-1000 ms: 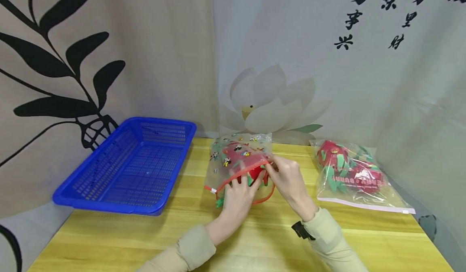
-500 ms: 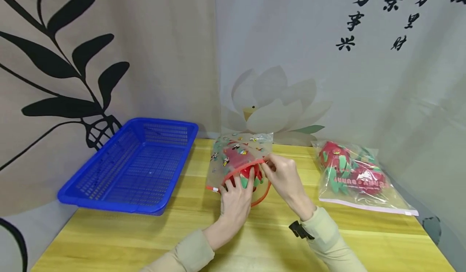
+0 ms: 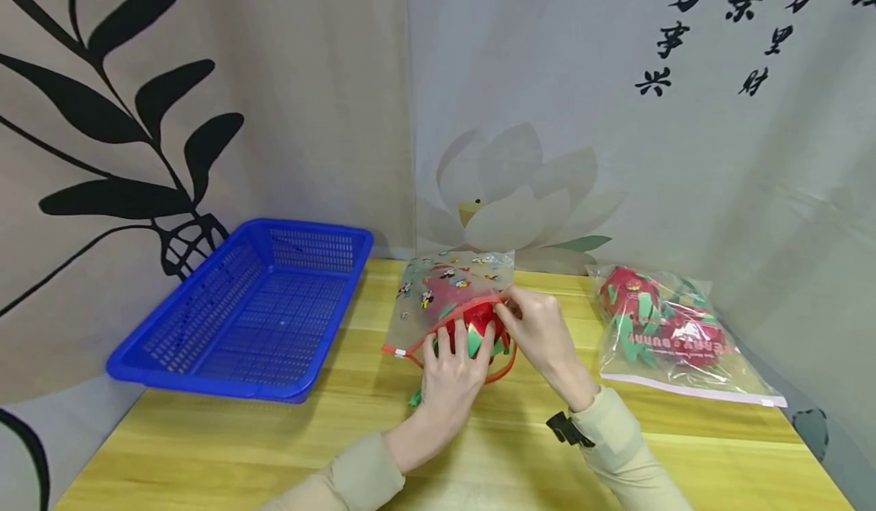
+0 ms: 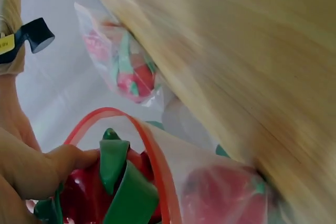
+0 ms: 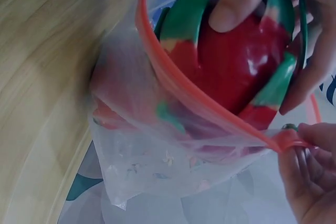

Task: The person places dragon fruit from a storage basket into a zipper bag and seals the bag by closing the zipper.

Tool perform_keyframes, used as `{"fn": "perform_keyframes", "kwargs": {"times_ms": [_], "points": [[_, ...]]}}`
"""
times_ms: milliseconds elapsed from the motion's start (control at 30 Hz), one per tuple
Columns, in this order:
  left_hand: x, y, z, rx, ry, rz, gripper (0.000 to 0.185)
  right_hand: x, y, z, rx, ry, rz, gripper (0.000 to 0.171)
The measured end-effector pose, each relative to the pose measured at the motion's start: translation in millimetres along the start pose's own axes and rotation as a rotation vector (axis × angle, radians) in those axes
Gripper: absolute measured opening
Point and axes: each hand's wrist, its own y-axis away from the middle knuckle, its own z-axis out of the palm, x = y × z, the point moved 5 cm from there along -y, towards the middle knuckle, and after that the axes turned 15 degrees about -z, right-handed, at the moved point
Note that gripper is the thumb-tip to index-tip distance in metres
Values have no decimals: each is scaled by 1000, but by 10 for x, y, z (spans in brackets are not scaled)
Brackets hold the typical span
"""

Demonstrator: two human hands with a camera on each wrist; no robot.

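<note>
Near the table's back edge lies a clear zip bag [image 3: 411,321] with cartoon prints and an orange-red zip edge, its mouth facing me. A model dragon fruit [image 5: 236,61], glossy red with green scales, sits in that mouth. My left hand [image 3: 448,385] grips it from above, thumb and fingers spread round its sides. At the right end of the mouth, my right hand [image 3: 544,336] pinches the zip edge [image 5: 286,142] between thumb and fingers. Deeper in the bag, another red fruit [image 4: 220,192] shows through the plastic.
To the left stands a blue plastic basket [image 3: 239,328]. On the right lies a second clear zip bag [image 3: 684,382] with a pale pink slider, holding red and green model fruits. A printed curtain [image 3: 328,100] hangs behind the wooden table [image 3: 274,450].
The dragon fruit under my left hand shows more in the bag's mouth than before. My left hand has shifted slightly on it, while my right hand keeps its pinch on the zip edge.
</note>
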Motion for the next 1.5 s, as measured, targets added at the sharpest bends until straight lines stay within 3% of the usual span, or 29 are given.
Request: {"fn": "perform_keyframes", "kwargs": {"times_ms": [233,500,633,767,900,1100,1367,1500], "points": [[63,-97,152,22,30,-50,41,18,14,-21,24,22,-35,5],[134,-263,336,20,-40,-67,28,12,8,-63,91,18,-171,13],[161,-311,449,-95,-82,7,42,31,13,-61,102,-17,-196,12],[158,-301,490,-157,-68,91,51,99,37,-82,123,-39,-129,9],[150,-281,475,-113,-26,162,44,171,60,-118,131,-43,-52,7],[117,-275,420,-79,4,264,63,234,82,-148,130,-27,4,5],[142,-235,427,56,69,369,37,301,90,-110,102,-44,14,10],[236,-244,448,33,18,418,31,318,102,-130,125,-27,-17,8]]}}
